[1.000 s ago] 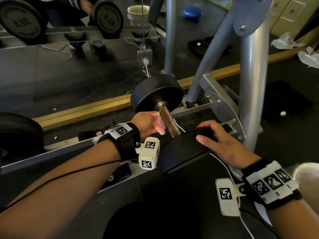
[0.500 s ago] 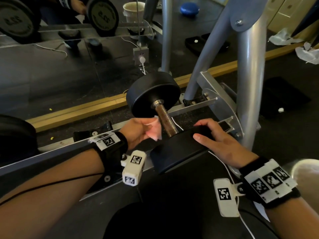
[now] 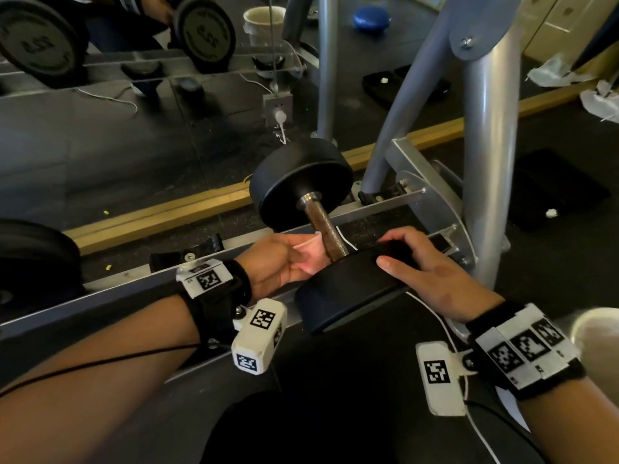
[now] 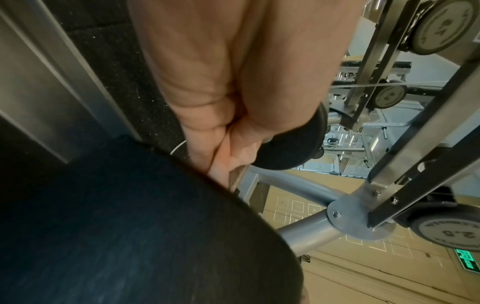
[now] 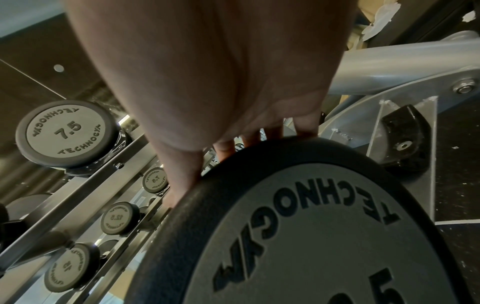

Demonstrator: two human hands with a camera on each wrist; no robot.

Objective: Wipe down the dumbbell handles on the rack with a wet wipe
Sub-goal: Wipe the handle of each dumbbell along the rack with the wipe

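Gym flooring of dark rubber, a wall mirror with a wooden skirting strip, and a grey steel dumbbell rack (image 3: 375, 209) frame the scene. On the rack's lowest rails lies one dumbbell, its far head (image 3: 301, 185) toward the mirror and its near head (image 3: 351, 286) toward the person. Its rusty brown handle (image 3: 326, 232) runs between them, so the long axis points away from the person and slightly leftward.

Left hand (image 3: 278, 262): curled around a pale pink wet wipe (image 3: 310, 254), which it holds bunched between thumb and fingers. The hand sits just to the left of the handle, at the handle's near end, with the wipe touching or nearly touching the bar; contact cannot be settled from the head view, and the left wrist view shows only the closed fingers against the near head.

Right hand (image 3: 425, 266): fingers extended and lightly spread, resting on the top rim of the near head, apparently steadying it. The right wrist view shows the fingertips (image 5: 306, 127) draped over that rim.

Judgement: the handle lies immediately right of the wipe-holding hand, which is the nearer one; a wipe stroke would have to travel along the bar's axis, away from the person toward the far head.
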